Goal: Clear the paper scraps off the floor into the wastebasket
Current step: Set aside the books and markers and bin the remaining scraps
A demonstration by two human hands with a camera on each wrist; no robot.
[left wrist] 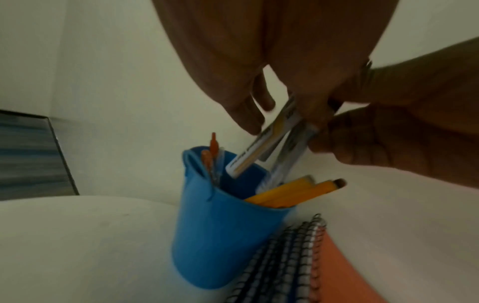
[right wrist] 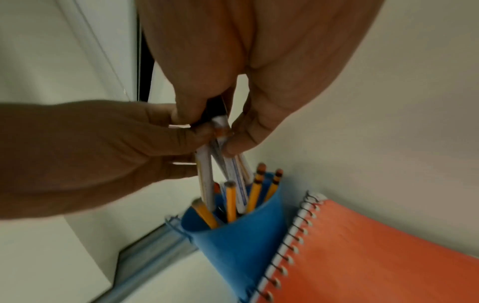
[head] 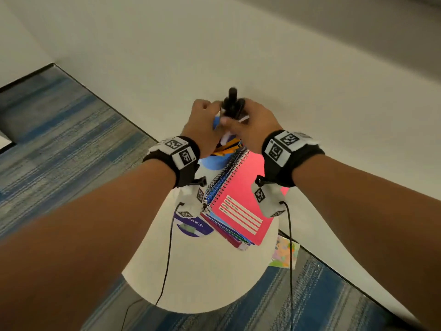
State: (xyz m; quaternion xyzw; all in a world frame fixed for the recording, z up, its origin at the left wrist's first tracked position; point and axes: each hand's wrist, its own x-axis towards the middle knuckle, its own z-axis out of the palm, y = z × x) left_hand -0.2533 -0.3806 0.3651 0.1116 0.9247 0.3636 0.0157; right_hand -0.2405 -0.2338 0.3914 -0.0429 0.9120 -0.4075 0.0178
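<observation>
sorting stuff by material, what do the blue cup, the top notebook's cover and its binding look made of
Blue cup: likely plastic, smooth, even colour, thin rim with a slight sheen.
Top notebook cover: probably coated card, flat pink-red with printed label lines.
Binding: a spiral coil, seemingly wire, pale and glossy; metal or plastic-coated, I cannot tell.

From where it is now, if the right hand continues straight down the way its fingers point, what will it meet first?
Most likely the yellow pencils standing in the blue cup: the right hand holds a bundle of pens directly above them, tips already within the rim. Exact depth is unclear.
</observation>
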